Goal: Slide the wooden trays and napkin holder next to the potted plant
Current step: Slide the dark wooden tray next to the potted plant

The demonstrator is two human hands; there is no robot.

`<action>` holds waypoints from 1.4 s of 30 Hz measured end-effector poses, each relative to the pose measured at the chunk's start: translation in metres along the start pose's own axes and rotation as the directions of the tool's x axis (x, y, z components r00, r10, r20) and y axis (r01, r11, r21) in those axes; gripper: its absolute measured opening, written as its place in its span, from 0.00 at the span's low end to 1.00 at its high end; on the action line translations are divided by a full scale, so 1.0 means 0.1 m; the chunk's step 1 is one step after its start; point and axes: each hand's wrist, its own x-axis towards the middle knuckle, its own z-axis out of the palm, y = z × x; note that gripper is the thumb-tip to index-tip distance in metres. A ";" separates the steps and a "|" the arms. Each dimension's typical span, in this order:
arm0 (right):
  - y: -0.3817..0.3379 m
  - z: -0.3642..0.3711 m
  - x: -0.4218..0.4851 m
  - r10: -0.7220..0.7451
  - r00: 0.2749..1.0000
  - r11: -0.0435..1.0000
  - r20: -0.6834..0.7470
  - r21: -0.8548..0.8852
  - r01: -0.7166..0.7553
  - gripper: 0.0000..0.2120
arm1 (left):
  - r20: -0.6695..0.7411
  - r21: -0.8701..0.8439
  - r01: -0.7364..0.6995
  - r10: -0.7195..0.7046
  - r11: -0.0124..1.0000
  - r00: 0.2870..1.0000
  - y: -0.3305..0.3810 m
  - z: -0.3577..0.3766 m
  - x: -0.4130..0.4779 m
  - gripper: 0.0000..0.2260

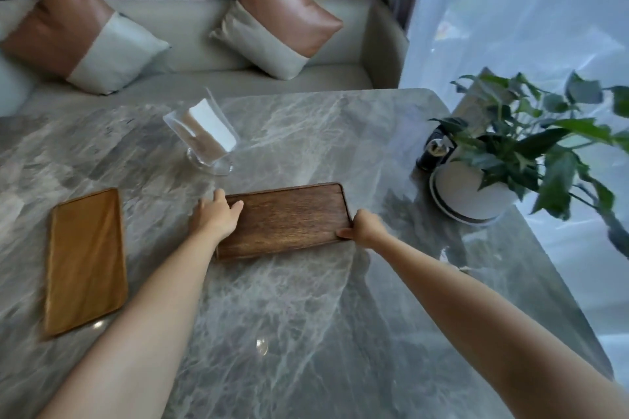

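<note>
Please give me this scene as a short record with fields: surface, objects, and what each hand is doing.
surface: grey marble table
dark tray: centre, gripped at both ends
left hand: on dark tray's left end
right hand: holding its right near corner
light tray: far left, untouched
napkin holder: behind the trays, untouched
potted plant: right edge

Both forearms are bare, with no sleeves, watch or rings.
</note>
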 end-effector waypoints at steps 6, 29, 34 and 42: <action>0.59 -0.13 -0.18 0.140 0.989 0.946 -0.047 0.300 -0.120 0.21 | 0.045 0.101 -0.185 0.182 0.977 0.982 0.79 0.09 0.06 0.23; 1.54 0.00 -0.46 0.399 0.894 0.325 0.204 0.880 -0.345 0.14 | 0.315 0.324 -0.591 0.504 0.739 0.804 2.85 1.09 -0.08 0.22; 1.55 0.04 -0.38 0.417 0.878 0.267 0.234 0.892 -0.365 0.13 | 0.337 0.339 -0.604 0.506 0.722 0.794 2.95 1.24 -0.03 0.22; 1.57 0.01 -0.27 0.432 0.867 0.227 0.246 0.901 -0.369 0.14 | 0.339 0.346 -0.634 0.538 0.691 0.771 3.09 1.36 0.04 0.23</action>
